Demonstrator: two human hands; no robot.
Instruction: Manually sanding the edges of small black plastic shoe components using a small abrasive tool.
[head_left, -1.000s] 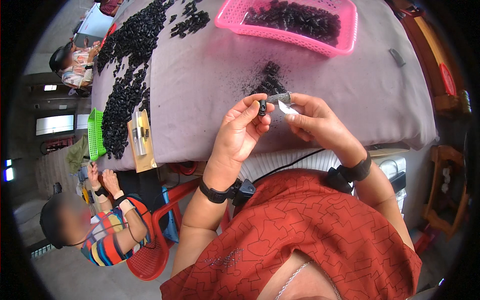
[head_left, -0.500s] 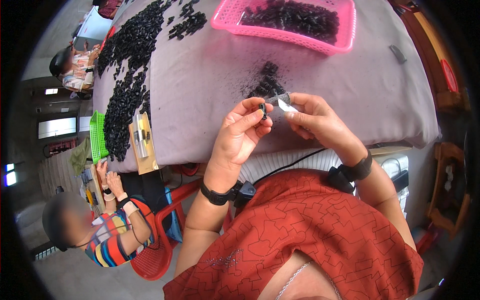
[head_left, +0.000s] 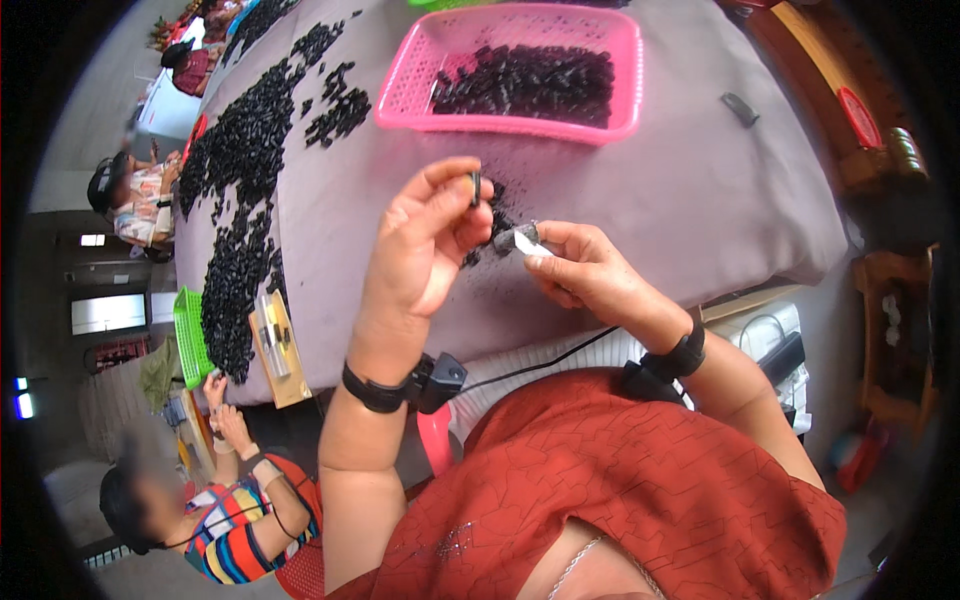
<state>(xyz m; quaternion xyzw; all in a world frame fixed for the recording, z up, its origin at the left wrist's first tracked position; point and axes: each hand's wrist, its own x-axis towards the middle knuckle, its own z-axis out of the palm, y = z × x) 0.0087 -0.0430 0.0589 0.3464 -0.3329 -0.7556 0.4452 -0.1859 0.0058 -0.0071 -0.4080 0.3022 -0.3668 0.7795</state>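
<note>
My left hand (head_left: 412, 245) is raised over the cloth-covered table, pinching a small black tube-like piece (head_left: 475, 189) between thumb and fingers. To its right, and apart from it, my right hand (head_left: 585, 262) grips a small flat tool (head_left: 528, 243) with a white face and a greyish end. I cannot make out the tool's exact kind. Beyond both hands stands a pink plastic basket (head_left: 510, 128), partly filled with short black pieces (head_left: 525, 88). Black crumbs and a few pieces (head_left: 500, 205) lie on the cloth between my hands and the basket, partly hidden by them.
A long heap of black pieces (head_left: 235, 150) spreads across the table's left side. Near its end are a green basket (head_left: 190, 340) and a yellowish tray (head_left: 295, 385) with tools. A co-worker (head_left: 240, 530) sits at lower left. One dark flat piece (head_left: 740, 109) lies at right.
My left hand has moved up and away from my right hand, still pinching the black piece. The view has shifted, so the pink basket shows lower and further left.
</note>
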